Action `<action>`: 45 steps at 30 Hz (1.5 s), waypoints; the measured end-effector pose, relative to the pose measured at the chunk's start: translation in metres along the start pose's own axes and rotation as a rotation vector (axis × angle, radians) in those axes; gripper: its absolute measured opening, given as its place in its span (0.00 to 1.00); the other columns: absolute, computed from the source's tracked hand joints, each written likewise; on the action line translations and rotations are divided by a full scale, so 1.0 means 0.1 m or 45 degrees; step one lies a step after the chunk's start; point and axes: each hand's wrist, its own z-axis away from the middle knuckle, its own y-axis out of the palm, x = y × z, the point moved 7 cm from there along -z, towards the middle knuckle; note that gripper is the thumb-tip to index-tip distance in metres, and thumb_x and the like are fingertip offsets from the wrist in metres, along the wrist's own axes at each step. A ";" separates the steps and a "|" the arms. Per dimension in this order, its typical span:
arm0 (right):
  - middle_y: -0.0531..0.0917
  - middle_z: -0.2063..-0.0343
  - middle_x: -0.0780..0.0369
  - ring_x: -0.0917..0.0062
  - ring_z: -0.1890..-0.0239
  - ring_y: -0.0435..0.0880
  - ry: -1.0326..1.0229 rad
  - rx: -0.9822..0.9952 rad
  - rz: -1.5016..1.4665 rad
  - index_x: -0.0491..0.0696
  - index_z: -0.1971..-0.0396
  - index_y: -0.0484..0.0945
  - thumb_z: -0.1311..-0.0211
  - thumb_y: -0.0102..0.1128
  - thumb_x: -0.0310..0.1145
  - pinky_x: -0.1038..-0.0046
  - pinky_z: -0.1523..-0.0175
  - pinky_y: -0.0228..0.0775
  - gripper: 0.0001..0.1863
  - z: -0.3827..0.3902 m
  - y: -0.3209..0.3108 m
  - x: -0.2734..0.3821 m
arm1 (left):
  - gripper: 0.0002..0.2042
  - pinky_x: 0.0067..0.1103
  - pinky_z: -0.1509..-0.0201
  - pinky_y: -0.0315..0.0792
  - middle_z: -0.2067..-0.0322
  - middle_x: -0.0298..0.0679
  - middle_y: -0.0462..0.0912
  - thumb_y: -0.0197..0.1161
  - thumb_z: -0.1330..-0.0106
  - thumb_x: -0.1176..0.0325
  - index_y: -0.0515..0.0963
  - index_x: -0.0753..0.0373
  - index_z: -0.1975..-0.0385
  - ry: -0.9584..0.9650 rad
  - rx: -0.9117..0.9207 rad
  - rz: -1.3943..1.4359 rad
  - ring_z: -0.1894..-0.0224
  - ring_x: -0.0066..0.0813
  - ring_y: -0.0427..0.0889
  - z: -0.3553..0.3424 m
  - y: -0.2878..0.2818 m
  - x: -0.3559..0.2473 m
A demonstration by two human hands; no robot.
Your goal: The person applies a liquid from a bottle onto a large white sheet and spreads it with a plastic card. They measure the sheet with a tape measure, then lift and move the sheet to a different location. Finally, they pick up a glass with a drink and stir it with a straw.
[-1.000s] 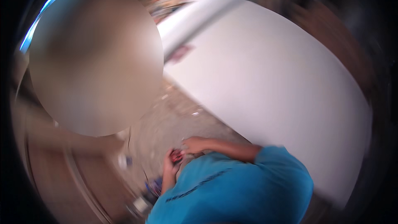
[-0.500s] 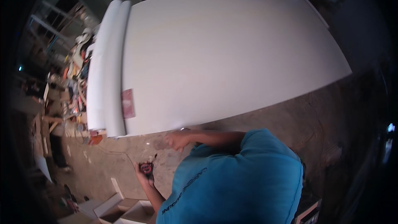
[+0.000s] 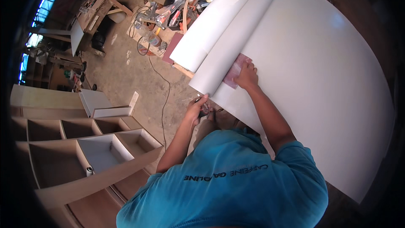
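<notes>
At far left, an open brown shelf unit (image 3: 101, 177) with several compartments, one of them white inside. Just beyond it, a few white boards (image 3: 96, 102); farther up, a cluttered wooden desk (image 3: 98, 12). Next, across bare concrete floor (image 3: 137, 78), a loose black cord (image 3: 170, 86) in a long bend. Toward the top, a jumbled pile of tools and scraps (image 3: 175, 14), with a dark red sheet (image 3: 171, 48) below it, beside the white roll.

Then the left hand (image 3: 196, 109), fingers curled around a small dark tool (image 3: 204, 110), mostly hidden, thumb stretched up at the near end of the white roll (image 3: 236, 38). Cannot tell whether touching it. Below, a blue shirt (image 3: 223, 190) with dark lettering.

Right of the roll, flat on the big white sheet (image 3: 320, 67) and close against the roll, a pinkish-red patch (image 3: 232, 75). Over its right side, the right hand (image 3: 248, 76), palm down, fingers partly bent and resting on it; cannot tell whether gripping or only pressing.
</notes>
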 end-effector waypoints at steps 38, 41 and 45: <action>0.75 0.42 0.46 0.56 0.38 0.75 0.166 -0.415 -0.483 0.42 0.32 0.63 0.45 0.70 0.38 0.61 0.36 0.70 0.41 -0.28 0.18 -0.08 | 0.11 0.22 0.67 0.74 0.70 0.37 0.83 0.68 0.32 0.60 0.76 0.60 0.66 -0.174 0.387 -0.285 0.70 0.24 0.80 -0.58 -0.38 -0.62; 0.78 0.45 0.48 0.57 0.41 0.77 0.232 -0.371 -0.440 0.42 0.33 0.63 0.44 0.69 0.40 0.60 0.38 0.72 0.41 -0.24 0.10 -0.02 | 0.11 0.20 0.69 0.74 0.71 0.36 0.82 0.69 0.33 0.61 0.77 0.61 0.64 -0.208 0.370 -0.256 0.70 0.21 0.80 -0.55 -0.40 -0.62; 0.78 0.45 0.49 0.57 0.41 0.78 0.303 -0.322 -0.436 0.42 0.33 0.63 0.44 0.68 0.42 0.59 0.39 0.72 0.41 -0.28 0.08 -0.01 | 0.12 0.20 0.68 0.75 0.70 0.35 0.82 0.69 0.33 0.60 0.77 0.61 0.62 -0.216 0.386 -0.220 0.69 0.22 0.81 -0.53 -0.48 -0.65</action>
